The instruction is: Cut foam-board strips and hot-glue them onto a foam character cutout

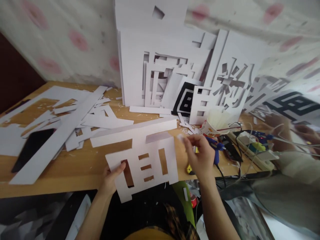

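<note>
My left hand grips the lower left of a white foam-board character, its thumb over the front beside a slot. The board is tilted over the table's front edge, with several rectangular openings and a long bar across its top. Side strips stand up along some of its edges. My right hand is closed in a pinch just right of the board, apart from it. Between its fingertips is a small white strip, partly blurred. A blue glue gun lies behind my right hand.
White offcuts and a dark flat object cover the table's left. Cut-out boards lean on the wall. A paper cup and a power strip with cables are at right, near another person's blurred hand.
</note>
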`<state>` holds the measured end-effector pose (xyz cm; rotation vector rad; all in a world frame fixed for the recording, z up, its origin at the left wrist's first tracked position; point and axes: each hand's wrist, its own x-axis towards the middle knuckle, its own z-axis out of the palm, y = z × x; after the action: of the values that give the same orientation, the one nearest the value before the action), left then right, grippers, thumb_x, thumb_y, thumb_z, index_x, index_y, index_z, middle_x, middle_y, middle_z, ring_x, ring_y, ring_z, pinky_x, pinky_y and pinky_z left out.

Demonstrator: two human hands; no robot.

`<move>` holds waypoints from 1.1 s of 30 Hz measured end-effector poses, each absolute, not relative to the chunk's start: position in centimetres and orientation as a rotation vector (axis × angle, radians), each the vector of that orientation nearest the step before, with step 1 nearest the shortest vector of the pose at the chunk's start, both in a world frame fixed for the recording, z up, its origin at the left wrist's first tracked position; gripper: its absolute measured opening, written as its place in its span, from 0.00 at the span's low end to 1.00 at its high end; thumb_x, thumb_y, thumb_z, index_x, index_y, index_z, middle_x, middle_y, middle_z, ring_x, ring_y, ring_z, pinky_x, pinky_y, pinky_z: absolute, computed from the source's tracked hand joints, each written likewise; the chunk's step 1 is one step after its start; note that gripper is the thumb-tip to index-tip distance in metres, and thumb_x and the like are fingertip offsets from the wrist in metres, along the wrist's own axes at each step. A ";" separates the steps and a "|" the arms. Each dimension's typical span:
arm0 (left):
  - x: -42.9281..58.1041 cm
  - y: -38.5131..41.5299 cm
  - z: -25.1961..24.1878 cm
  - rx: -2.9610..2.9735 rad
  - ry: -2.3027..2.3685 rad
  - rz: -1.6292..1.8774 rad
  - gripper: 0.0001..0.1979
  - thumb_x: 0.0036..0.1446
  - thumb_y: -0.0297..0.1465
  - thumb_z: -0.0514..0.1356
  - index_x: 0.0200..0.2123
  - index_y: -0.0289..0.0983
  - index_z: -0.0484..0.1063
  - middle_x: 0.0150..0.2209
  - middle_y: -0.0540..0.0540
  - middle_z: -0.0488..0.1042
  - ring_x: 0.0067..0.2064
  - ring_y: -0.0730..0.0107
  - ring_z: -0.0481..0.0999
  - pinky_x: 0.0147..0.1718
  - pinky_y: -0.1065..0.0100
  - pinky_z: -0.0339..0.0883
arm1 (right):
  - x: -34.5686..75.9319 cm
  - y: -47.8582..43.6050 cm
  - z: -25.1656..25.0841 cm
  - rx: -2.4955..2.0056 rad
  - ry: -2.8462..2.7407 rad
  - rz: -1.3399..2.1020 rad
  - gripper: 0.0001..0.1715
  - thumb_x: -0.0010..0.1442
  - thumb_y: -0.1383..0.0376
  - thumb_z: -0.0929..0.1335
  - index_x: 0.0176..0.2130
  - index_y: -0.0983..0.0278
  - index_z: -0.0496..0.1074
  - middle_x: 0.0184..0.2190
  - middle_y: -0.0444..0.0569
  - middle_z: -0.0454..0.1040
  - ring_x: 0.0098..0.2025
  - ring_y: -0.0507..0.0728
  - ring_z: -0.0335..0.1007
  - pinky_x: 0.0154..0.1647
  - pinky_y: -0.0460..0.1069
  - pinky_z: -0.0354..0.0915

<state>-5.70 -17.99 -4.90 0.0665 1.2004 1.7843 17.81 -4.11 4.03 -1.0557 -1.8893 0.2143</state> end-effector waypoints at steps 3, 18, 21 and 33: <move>-5.7 -18.1 -4.9 0.110 1.198 1.808 0.21 0.25 0.36 0.79 0.26 0.36 0.81 0.27 0.46 0.82 0.30 0.65 0.81 0.30 0.72 0.76 | 14.6 -7.3 4.7 -0.867 -1.937 0.300 0.03 0.62 0.65 0.70 0.35 0.60 0.70 0.23 0.38 0.71 0.22 0.47 0.64 0.24 0.43 0.60; -6.1 -18.3 -5.4 0.184 1.174 1.765 0.17 0.28 0.37 0.78 0.23 0.36 0.81 0.25 0.47 0.81 0.27 0.69 0.79 0.29 0.74 0.74 | 7.3 -9.6 5.3 -1.125 -1.550 0.714 0.18 0.59 0.64 0.69 0.31 0.58 0.53 0.17 0.30 0.53 0.16 0.45 0.52 0.18 0.42 0.49; -6.1 -18.3 -5.1 0.162 1.177 1.755 0.18 0.26 0.37 0.79 0.22 0.37 0.80 0.24 0.48 0.81 0.26 0.70 0.79 0.27 0.75 0.72 | 7.1 -9.7 5.4 -1.155 -1.544 0.729 0.16 0.59 0.64 0.68 0.31 0.58 0.53 0.17 0.29 0.53 0.15 0.46 0.51 0.17 0.43 0.48; -5.9 -18.5 -5.6 0.173 1.211 1.771 0.17 0.29 0.38 0.78 0.25 0.37 0.82 0.27 0.47 0.82 0.30 0.68 0.80 0.31 0.74 0.74 | 7.9 -8.8 5.6 -1.306 -1.723 0.683 0.17 0.57 0.65 0.68 0.30 0.58 0.52 0.17 0.32 0.55 0.19 0.48 0.53 0.23 0.45 0.51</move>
<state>-5.92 -18.54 -5.57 0.1730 1.2115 1.7715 7.85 -8.80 5.56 -1.3060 -1.7228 0.6828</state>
